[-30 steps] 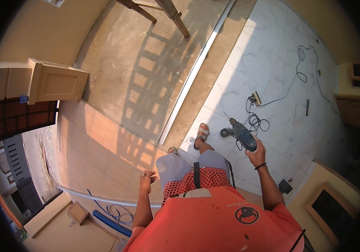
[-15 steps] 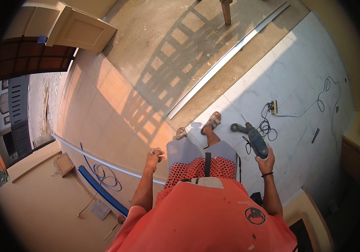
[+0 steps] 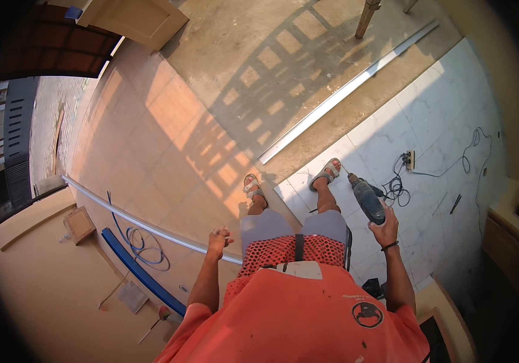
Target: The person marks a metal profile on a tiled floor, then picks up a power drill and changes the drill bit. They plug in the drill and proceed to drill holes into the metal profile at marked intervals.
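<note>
My right hand [image 3: 385,225] grips a dark blue-green power drill [image 3: 365,196], its thin bit pointed forward and down near my right sandalled foot [image 3: 326,172]. Beyond the drill, a power strip [image 3: 410,160] with coiled black cord [image 3: 397,193] lies on the white marble-look tiles [image 3: 423,230]; part of another tool is hidden behind the drill. My left hand [image 3: 219,241] hangs beside my thigh with fingers curled; whatever it may hold is too small to make out. My left foot [image 3: 253,190] stands on the peach tiles [image 3: 138,139].
A long metal channel [image 3: 349,91] lies on bare concrete [image 3: 253,42]; another rail [image 3: 120,221] runs at left, near a blue profile [image 3: 141,272] and coiled hose [image 3: 147,248]. Wooden legs [image 3: 365,21] stand ahead, a panelled cabinet [image 3: 138,18] at upper left, wooden joinery [image 3: 501,242] at right.
The view has shifted as I turn, putting the channel and tools farther right. My left foot has stepped forward onto peach tile. The drill stays in my right hand, now covering the tool beside it.
</note>
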`<state>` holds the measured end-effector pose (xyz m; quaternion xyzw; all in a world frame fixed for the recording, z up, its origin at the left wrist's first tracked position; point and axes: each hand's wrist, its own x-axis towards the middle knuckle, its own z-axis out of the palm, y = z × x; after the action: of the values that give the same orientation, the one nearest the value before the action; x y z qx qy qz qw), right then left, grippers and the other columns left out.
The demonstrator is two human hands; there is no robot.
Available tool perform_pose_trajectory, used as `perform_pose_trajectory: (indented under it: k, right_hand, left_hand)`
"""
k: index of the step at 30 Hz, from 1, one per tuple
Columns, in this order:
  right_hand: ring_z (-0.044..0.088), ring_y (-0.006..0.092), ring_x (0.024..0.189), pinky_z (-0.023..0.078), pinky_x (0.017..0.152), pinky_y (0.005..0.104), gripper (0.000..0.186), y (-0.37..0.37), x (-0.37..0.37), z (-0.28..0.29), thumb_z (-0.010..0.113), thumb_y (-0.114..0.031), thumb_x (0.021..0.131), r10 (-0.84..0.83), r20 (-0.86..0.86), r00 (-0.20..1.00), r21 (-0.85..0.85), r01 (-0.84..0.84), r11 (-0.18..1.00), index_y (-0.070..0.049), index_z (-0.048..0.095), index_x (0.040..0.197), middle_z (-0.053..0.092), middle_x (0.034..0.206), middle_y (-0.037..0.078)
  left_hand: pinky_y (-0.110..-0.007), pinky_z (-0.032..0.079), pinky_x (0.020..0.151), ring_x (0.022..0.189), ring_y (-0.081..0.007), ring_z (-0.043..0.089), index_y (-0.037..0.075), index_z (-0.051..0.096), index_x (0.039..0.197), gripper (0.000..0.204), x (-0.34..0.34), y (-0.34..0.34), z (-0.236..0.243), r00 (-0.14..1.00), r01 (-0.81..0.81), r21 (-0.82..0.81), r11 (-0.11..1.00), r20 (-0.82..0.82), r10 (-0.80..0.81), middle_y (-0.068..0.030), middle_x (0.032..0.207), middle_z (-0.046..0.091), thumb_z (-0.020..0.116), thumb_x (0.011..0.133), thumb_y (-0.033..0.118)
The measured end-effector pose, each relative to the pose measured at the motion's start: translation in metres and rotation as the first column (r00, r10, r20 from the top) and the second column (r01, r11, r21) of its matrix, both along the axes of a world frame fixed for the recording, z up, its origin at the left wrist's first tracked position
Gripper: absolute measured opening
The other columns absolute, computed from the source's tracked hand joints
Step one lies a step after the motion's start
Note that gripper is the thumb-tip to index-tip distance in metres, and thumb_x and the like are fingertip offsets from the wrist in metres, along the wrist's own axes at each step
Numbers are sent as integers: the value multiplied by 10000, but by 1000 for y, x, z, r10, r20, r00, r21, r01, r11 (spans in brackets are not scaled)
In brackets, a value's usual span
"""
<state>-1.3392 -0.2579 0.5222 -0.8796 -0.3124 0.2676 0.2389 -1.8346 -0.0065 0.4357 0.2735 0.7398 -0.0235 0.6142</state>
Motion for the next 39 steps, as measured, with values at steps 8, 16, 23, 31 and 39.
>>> perform_pose_trajectory:
  k: [8, 16, 23, 31, 39]
  right_hand:
    - [610, 351, 982, 495, 873, 403, 728, 69, -81, 0, 676, -79, 593, 143, 27, 989, -98, -140, 985, -39, 528, 1305, 614, 1066, 181]
    - [602, 369, 1016, 492, 900, 421, 730, 128, -85, -24, 669, -122, 588, 324, -43, 945, -143, -327, 934, -62, 533, 1302, 615, 1101, 185]
    - [598, 396, 986, 496, 877, 447, 732, 161, -38, -61, 676, -123, 592, 405, -102, 909, -104, -415, 904, -89, 529, 1309, 607, 1061, 206]
    - [603, 435, 908, 516, 804, 481, 776, 182, 21, -123, 718, -149, 609, 521, -120, 845, -153, -534, 831, -159, 491, 1351, 571, 989, 220]
    - [605, 447, 878, 521, 774, 490, 781, 210, 2, -239, 718, -157, 615, 505, -137, 852, -204, -523, 828, -163, 487, 1361, 559, 997, 232]
  left_hand:
    - [-238, 439, 560, 651, -123, 610, 43, 582, 1087, 265, -89, 83, -51, 996, -71, 148, 986, 54, 64, -62, 933, 654, 567, 898, 228]
    - [-251, 451, 571, 671, -148, 636, 36, 545, 1194, 343, -133, 71, -23, 972, -230, 135, 964, -26, 235, -88, 984, 668, 542, 909, 228]
    - [-250, 466, 569, 681, -176, 652, 27, 527, 1229, 374, -84, 0, -18, 937, -336, 56, 940, -76, 340, -96, 998, 659, 538, 935, 259]
    - [-303, 507, 744, 799, -182, 658, -7, 492, 1292, 464, 51, -6, -35, 960, -232, 123, 965, 188, 207, -114, 1042, 659, 561, 919, 261]
    - [-350, 497, 814, 859, -258, 664, -38, 557, 1217, 449, 136, 46, -233, 895, 445, 217, 869, -91, -436, -173, 947, 676, 591, 880, 258]
